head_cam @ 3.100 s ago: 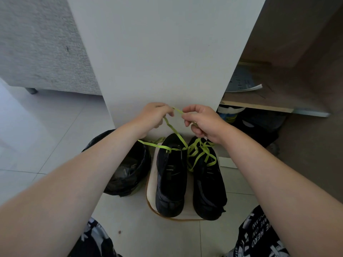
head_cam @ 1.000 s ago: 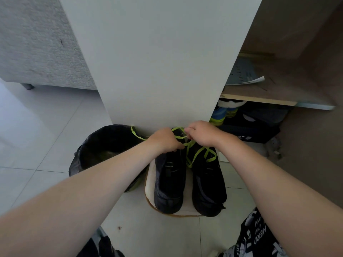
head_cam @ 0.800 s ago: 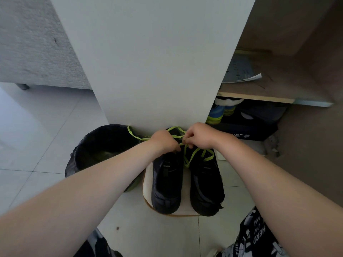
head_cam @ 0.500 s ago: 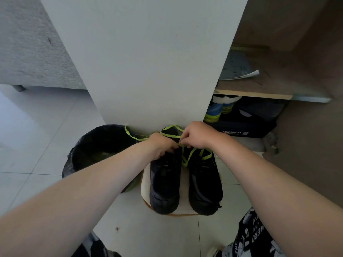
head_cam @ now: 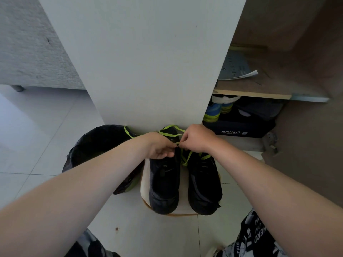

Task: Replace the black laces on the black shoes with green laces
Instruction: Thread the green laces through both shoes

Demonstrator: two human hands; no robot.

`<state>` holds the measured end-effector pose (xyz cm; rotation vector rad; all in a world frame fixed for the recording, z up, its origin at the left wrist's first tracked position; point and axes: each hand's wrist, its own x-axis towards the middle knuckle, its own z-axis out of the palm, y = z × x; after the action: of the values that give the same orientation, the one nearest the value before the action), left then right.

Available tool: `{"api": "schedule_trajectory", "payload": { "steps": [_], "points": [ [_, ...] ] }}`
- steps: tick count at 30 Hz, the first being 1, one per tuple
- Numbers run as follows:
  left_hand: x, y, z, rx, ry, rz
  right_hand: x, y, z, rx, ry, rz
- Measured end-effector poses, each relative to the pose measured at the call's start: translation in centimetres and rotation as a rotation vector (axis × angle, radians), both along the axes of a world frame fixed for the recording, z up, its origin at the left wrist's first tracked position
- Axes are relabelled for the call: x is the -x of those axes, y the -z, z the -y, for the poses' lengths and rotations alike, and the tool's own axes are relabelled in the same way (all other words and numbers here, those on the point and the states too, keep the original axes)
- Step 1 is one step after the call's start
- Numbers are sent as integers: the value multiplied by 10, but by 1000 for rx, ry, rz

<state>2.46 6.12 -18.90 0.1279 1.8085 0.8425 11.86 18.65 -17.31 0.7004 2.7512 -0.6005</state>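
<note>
Your left hand [head_cam: 159, 146] and right hand [head_cam: 197, 139] meet fingertip to fingertip, each pinching the green lace [head_cam: 169, 134] over the far end of the left black shoe [head_cam: 164, 184]. It sits beside the right black shoe [head_cam: 203, 182], which is loosely laced green, both on a pale board [head_cam: 144, 182], toes at its near edge. A black bin [head_cam: 96, 145] stands just left of the board.

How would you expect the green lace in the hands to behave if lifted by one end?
Probably floppy: the green lace loops over the shoe and its tail drapes across the black bin. Likely very light, being a thin flat strip.
</note>
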Motion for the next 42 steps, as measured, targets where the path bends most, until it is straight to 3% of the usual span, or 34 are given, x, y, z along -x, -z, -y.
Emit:
{"api": "schedule_trajectory", "payload": {
  "steps": [6,19,26,30,34,37,42],
  "points": [
    [5,-7,6,24,35,31,-3,-3,1,23,-117,1],
    [0,1,6,-55,82,-50,3,1,19,-280,-266,15],
    [-2,-2,8,-30,337,-406,-1,-7,15,-164,-169,34],
    [-3,-2,8,-10,338,-444,-2,-9,21,-82,-75,19],
    [4,-8,12,21,290,-362,-1,-4,30,73,12,6],
    [7,-12,16,17,310,-335,1,-3,28,60,22,30],
    [12,-19,15,93,456,-493,3,-3,29,39,17,-6]
  ]
}}
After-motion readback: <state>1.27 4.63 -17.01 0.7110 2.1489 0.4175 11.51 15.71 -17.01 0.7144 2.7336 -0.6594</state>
